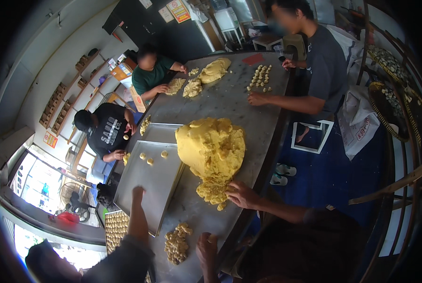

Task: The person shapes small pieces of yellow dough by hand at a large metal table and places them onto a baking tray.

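A large yellow mound of dough [211,144] lies on the metal worktable [197,212], its near end broken into loose lumps. My right hand [243,195] reaches onto those lumps, fingers bent against the dough. Closer in, my left hand [206,250] is curled up just above the tabletop; what it holds, if anything, is hidden. Beside it sits a heap of small dough pieces [177,244]. A shallow metal tray [149,188] with a few round dough balls lies left of the mound, and a co-worker's bare arm [136,214] stretches over it.
Co-workers stand around the table, one at right [322,70], two along the far left. Another dough mass [214,70] and rows of dough balls [259,77] lie at the far end. A filled tray of balls [116,231] is at lower left. Sandals [282,174] rest on the blue floor.
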A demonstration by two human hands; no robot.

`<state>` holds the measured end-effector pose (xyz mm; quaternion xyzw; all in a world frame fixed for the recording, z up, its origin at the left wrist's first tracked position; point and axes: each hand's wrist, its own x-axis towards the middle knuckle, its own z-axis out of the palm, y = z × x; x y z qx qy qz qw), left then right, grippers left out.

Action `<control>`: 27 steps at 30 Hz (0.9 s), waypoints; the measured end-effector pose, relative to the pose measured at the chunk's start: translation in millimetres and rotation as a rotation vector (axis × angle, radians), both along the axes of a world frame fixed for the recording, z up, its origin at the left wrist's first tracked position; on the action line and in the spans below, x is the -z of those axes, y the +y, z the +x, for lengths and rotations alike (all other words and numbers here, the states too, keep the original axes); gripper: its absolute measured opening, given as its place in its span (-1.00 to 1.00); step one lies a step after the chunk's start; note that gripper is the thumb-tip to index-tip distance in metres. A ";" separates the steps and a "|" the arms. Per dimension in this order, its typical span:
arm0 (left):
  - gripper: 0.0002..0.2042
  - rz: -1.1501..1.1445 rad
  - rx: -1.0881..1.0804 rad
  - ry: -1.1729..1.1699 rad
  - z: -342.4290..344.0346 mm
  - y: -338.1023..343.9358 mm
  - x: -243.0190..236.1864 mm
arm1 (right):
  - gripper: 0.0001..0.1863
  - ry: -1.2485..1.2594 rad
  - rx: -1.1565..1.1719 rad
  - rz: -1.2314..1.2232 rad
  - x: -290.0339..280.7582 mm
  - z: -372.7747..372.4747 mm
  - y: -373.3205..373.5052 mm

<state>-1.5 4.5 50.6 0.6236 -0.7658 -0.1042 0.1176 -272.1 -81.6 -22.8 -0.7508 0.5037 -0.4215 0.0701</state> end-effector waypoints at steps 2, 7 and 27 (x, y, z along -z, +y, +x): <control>-0.73 -0.029 -0.334 0.068 20.1 -2.9 -13.6 | -0.71 -0.009 -0.067 -0.003 -0.6 11.8 -2.6; -0.57 -0.397 -0.451 0.500 21.0 -51.4 -22.5 | -0.59 0.017 -0.033 -0.027 -2.3 6.7 3.1; -0.76 -0.355 -0.602 0.226 63.0 -28.7 55.2 | -0.73 0.321 -0.099 0.114 21.4 12.5 -22.4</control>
